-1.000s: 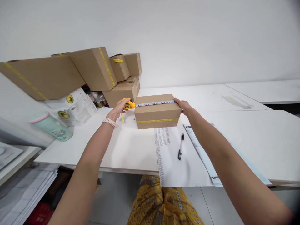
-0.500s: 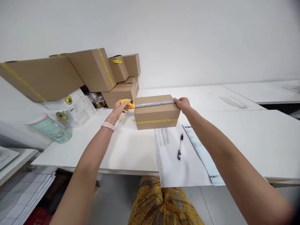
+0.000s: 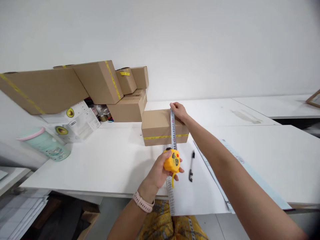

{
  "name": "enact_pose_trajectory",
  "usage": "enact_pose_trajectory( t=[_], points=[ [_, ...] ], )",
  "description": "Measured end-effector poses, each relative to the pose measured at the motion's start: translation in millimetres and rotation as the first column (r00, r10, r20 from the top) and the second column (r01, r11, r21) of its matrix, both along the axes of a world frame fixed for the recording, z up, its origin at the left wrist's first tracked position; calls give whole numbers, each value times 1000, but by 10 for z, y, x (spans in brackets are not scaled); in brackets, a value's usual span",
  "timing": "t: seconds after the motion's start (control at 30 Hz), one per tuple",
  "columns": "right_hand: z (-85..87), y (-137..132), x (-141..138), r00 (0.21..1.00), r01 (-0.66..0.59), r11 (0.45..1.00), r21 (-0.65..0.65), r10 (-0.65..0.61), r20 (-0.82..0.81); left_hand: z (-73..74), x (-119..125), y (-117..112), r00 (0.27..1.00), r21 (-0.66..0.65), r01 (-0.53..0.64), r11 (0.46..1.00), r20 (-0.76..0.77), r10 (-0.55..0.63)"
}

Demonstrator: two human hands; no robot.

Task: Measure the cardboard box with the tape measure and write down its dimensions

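Note:
My left hand [image 3: 160, 170] grips the yellow case of a tape measure [image 3: 172, 160] in front of a cardboard box [image 3: 156, 119]. From the case the white blade [image 3: 173, 130] runs away from me across the box's top to its far edge. There my right hand [image 3: 178, 110] pinches the blade's end. A yellow strap [image 3: 173, 181] dangles below the case. Yellow tape crosses the front of the box, which lies on the white table. The case hangs over a spiral notebook [image 3: 200, 200], and a capped pen [image 3: 192, 166] rests on its page.
Larger cardboard boxes [image 3: 97, 83] are stacked at the back left above white cartons with avocado pictures [image 3: 81, 123]. A mint tumbler with a pink lid [image 3: 46, 146] leans at the left. Light-blue printed papers [image 3: 250, 170] lie under my right forearm. Behind the table stands a white wall.
The tape measure has turned from lying along the box's length to running across its width. My left hand moved right and nearer to me; my right hand moved left to the far edge.

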State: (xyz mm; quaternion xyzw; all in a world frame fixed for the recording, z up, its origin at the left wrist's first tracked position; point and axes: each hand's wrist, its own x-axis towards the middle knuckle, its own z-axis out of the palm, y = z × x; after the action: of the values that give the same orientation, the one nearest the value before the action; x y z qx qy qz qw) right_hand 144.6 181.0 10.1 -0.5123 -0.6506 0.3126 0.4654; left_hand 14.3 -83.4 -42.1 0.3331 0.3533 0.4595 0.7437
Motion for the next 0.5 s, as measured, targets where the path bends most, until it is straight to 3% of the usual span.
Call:
enact_pose_trajectory(
  t=[0.1,0.23,0.4,0.5],
  points=[
    [-60,108,-8,998,63,998,12,-63,6,248,80,230,997,-11,-74,997,-35,74],
    [-40,120,19,986,-26,999,26,21,168,491,92,475,987,-57,-141,988,-88,136],
    [-33,61,-13,821,-143,987,76,75,567,522,133,531,987,-91,-131,987,-108,121],
    [-80,88,-34,745,-181,979,90,77,662,505,155,478,986,-104,-133,986,-110,121]
  ],
)
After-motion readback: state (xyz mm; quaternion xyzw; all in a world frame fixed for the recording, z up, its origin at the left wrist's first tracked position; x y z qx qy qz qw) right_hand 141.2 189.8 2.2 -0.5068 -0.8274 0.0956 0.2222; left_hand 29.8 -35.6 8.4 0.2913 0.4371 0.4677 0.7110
